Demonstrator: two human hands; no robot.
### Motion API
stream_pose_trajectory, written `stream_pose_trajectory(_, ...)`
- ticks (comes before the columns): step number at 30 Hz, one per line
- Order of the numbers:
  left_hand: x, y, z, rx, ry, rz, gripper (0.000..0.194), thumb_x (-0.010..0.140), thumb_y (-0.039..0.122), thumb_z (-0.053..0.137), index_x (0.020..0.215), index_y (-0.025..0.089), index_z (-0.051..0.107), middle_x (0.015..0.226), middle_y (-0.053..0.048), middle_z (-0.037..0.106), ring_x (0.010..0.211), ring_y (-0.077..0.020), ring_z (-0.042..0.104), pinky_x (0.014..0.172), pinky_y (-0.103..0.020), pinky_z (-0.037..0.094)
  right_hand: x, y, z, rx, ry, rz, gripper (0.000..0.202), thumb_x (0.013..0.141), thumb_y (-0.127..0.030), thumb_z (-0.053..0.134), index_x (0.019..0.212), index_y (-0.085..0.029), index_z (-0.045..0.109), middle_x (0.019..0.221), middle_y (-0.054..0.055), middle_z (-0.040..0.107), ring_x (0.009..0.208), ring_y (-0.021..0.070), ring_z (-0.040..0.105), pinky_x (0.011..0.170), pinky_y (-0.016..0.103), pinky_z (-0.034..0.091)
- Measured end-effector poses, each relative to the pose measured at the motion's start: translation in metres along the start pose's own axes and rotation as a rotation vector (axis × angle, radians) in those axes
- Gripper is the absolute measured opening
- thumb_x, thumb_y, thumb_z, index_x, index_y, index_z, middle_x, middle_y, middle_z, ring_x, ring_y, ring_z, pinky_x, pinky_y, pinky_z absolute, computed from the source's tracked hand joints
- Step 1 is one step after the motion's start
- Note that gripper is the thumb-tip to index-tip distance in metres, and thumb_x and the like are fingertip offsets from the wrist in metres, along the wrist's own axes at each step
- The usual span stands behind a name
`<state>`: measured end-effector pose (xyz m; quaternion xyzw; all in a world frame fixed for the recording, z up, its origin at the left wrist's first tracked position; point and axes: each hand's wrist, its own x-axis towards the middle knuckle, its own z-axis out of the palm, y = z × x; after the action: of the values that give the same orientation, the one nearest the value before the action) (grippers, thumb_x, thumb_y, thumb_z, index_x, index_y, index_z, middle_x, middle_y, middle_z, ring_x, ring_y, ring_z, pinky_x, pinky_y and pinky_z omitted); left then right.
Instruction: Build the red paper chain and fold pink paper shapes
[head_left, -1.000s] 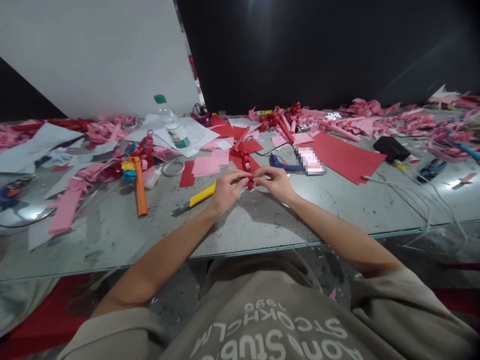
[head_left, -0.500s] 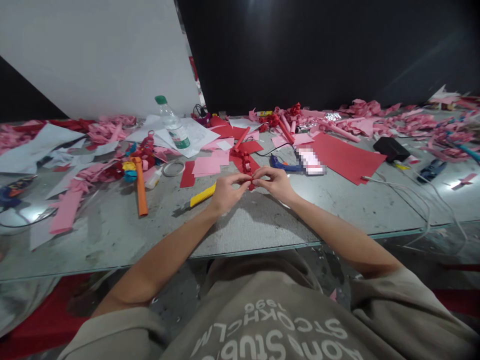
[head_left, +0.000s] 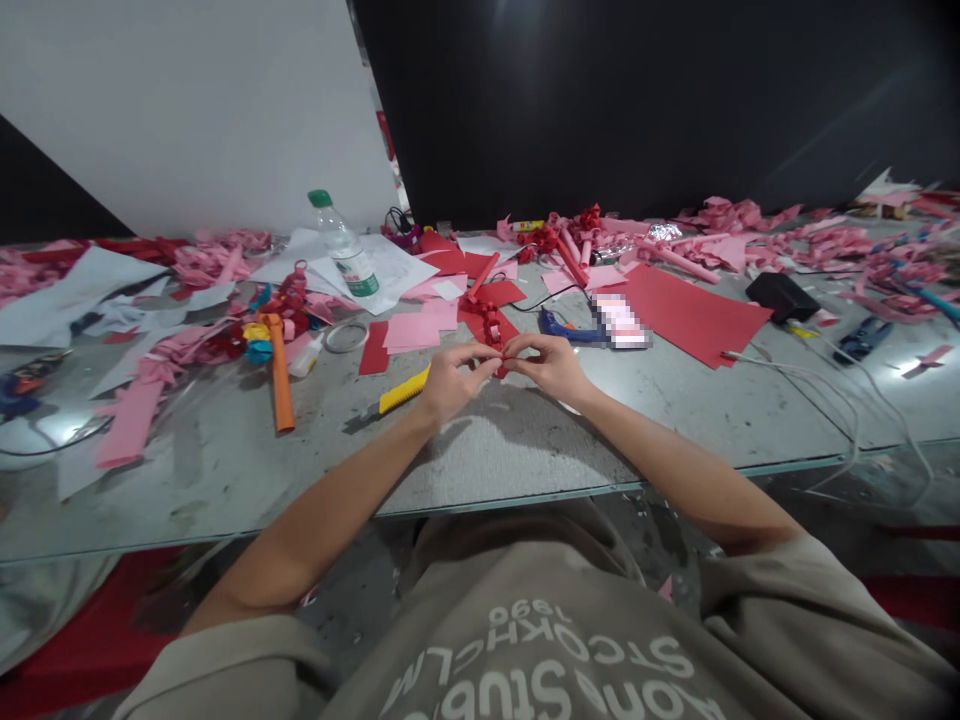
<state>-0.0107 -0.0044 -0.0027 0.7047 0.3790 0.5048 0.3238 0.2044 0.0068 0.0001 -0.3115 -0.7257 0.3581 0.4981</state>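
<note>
My left hand [head_left: 459,380] and my right hand [head_left: 553,366] meet over the middle of the table, fingertips pinched together. Between them they grip the near end of a red paper chain [head_left: 491,328], whose small folded links run away from me over red paper. The fingers hide part of the held end. Just left of my left hand lies a yellow utility knife [head_left: 403,390]. Beyond my right hand is a blue glue gun [head_left: 574,330], beside a pixelated phone [head_left: 621,322].
A plastic bottle [head_left: 349,250] with a green cap stands on white sheets. Orange rolled paper [head_left: 280,385], a tape ring [head_left: 346,338] and pink cards [head_left: 412,333] lie left. Right are a large red sheet [head_left: 697,315], a black box [head_left: 782,298], white cables [head_left: 825,378] and pink scraps.
Both hands stay pinched on the red paper chain in nearly the same place, with only a slight shift of the fingers. Nothing else has visibly moved.
</note>
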Motion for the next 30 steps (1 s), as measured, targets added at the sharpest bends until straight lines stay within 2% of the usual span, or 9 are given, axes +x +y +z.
stream_pose_trajectory(4,0.0042,-0.0069,-0.0040,-0.077,-0.040,-0.089,0.022,0.086,0.045,0.083,0.089,0.023,0.085,0.089,-0.006,0.083,0.081,-0.0226,0.075,0.077,-0.037,0.058,-0.0018,-0.0027,0.0010,-0.017,-0.029,-0.026,0.029,0.091,-0.051,0.084,0.088,-0.022,0.078,0.101,0.008,0.079,0.097,0.0227,0.075,0.082,0.036,0.060)
stream_pose_trajectory(6,0.0044,-0.0092,-0.0035,-0.126,-0.059,-0.124,0.025,0.084,0.045,0.086,0.095,0.022,0.084,0.087,-0.006,0.082,0.078,-0.0215,0.075,0.075,-0.035,0.058,-0.0030,-0.0035,0.0015,-0.029,-0.041,-0.045,0.029,0.092,-0.051,0.083,0.088,-0.023,0.078,0.103,0.008,0.079,0.096,0.0223,0.075,0.077,0.034,0.060)
stream_pose_trajectory(10,0.0036,-0.0114,-0.0007,-0.232,-0.084,-0.176,0.039,0.079,0.043,0.090,0.109,0.021,0.079,0.085,-0.005,0.081,0.077,-0.0199,0.075,0.073,-0.033,0.057,-0.0035,-0.0044,0.0017,-0.049,-0.068,-0.092,0.028,0.094,-0.050,0.081,0.088,-0.023,0.078,0.102,0.008,0.077,0.095,0.0218,0.074,0.080,0.036,0.063)
stream_pose_trajectory(16,0.0076,-0.0098,-0.0065,-0.333,-0.093,-0.216,0.034,0.075,0.042,0.091,0.097,0.021,0.076,0.087,-0.003,0.078,0.077,-0.0174,0.071,0.071,-0.031,0.054,-0.0026,-0.0070,-0.0009,-0.072,-0.075,-0.076,0.020,0.095,-0.044,0.081,0.095,-0.024,0.080,0.114,0.008,0.079,0.107,0.0222,0.075,0.081,0.034,0.062)
stream_pose_trajectory(23,0.0068,-0.0085,-0.0078,-0.413,-0.142,-0.292,0.034,0.075,0.038,0.090,0.100,0.023,0.071,0.089,-0.002,0.076,0.075,-0.0159,0.068,0.065,-0.028,0.047,-0.0031,-0.0057,-0.0045,-0.101,-0.081,0.026,0.022,0.095,-0.044,0.080,0.095,-0.022,0.080,0.101,0.005,0.081,0.096,0.0201,0.074,0.077,0.030,0.056)
stream_pose_trajectory(30,0.0047,-0.0075,-0.0073,-0.457,-0.166,-0.338,0.040,0.071,0.040,0.094,0.097,0.022,0.069,0.084,-0.001,0.072,0.071,-0.0142,0.064,0.064,-0.026,0.041,-0.0043,-0.0010,0.0000,-0.101,-0.090,0.003,0.026,0.093,-0.046,0.081,0.092,-0.021,0.078,0.100,0.006,0.079,0.094,0.0195,0.073,0.076,0.029,0.056)
